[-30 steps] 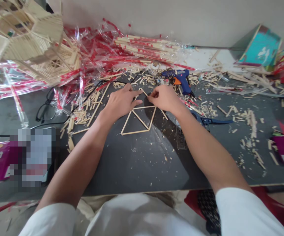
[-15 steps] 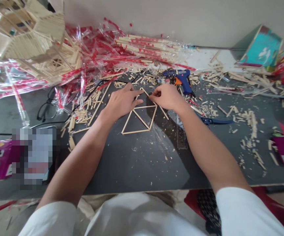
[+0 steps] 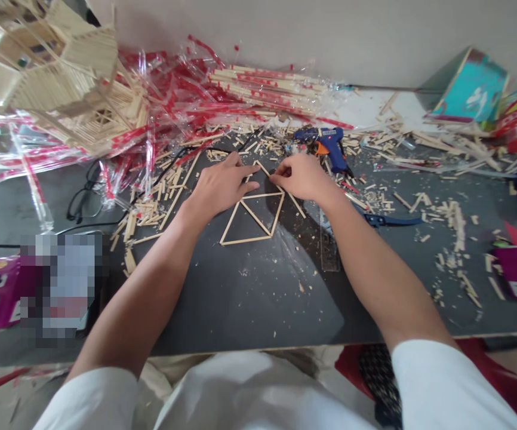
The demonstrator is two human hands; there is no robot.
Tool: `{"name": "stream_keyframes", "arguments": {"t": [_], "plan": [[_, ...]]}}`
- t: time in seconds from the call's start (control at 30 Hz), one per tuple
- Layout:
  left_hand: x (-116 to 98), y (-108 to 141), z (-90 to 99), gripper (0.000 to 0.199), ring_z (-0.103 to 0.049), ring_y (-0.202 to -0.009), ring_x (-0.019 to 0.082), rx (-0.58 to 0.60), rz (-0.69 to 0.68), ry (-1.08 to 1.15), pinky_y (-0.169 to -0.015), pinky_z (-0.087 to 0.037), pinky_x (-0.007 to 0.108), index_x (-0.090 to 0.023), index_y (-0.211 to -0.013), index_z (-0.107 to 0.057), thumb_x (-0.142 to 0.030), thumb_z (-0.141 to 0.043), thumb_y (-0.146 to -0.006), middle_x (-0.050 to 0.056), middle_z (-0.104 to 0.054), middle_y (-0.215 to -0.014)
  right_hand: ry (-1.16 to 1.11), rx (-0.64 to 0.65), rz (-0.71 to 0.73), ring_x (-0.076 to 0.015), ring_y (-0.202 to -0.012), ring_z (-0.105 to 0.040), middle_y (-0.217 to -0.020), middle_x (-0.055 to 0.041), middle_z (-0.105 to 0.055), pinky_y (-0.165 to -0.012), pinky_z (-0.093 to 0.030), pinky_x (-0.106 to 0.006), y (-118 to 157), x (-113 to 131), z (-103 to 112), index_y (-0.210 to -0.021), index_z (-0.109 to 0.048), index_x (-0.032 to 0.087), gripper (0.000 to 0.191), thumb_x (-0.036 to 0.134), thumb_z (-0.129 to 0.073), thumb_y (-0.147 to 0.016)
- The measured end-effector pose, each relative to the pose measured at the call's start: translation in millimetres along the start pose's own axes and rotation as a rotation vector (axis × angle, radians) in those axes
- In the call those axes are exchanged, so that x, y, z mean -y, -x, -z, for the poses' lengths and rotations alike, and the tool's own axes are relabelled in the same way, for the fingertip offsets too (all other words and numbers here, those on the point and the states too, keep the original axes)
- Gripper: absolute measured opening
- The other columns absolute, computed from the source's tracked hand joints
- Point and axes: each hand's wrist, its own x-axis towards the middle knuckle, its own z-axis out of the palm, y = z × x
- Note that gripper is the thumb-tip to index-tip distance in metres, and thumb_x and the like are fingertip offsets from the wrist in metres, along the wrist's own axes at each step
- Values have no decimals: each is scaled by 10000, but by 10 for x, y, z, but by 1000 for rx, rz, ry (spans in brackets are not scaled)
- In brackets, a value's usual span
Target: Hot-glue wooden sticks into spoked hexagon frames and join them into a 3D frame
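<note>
On the dark table lies a flat frame of thin wooden sticks, its lower part forming triangles. My left hand rests over the frame's upper left, thumb and index finger stretched out and apart, with the fingertips at the sticks. Opposite it, my right hand pinches a slanting wooden stick at the frame's upper right; part of the stick is hidden under the fingers. Just behind my right hand is a blue glue gun with an orange trigger.
Wood scraps litter the right side. A blue-handled tool lies beyond my right forearm. Red-and-clear wrappers and bundled sticks fill the back. Eyeglasses, a blurred phone and a large stick structure are at left.
Both hands stay in nearly the same place on the frame. The whole view has shifted very slightly; nothing is taken up or let go.
</note>
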Motion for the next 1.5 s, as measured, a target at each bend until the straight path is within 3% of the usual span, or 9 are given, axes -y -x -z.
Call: {"name": "stream_keyframes", "arguments": {"t": [0.7,1.5], "plan": [[35,-19,-31,544,-726,-1297,364,1,-5,-11,-1024,-601,458,-393,-1689,-668,-520,-602,-1165,126,-668,-1461,-8,26,5,-297,-1022,-804,-1055,-156,-877,-976,-574,-397,-12,-11,25,-1100,-920,133,194,250,-769,-1065],[12,-3,15,552,-731,-1309,351,14,-17,-14,-1039,-596,435,-335,-1708,-652,-468,-609,-1174,133,-672,-1467,-33,-6,12,-267,-963,-793,-1012,-134,-867,-946,-579,-384,0,-23,6,-1017,-888,145,145,237,-779,-1047]]}}
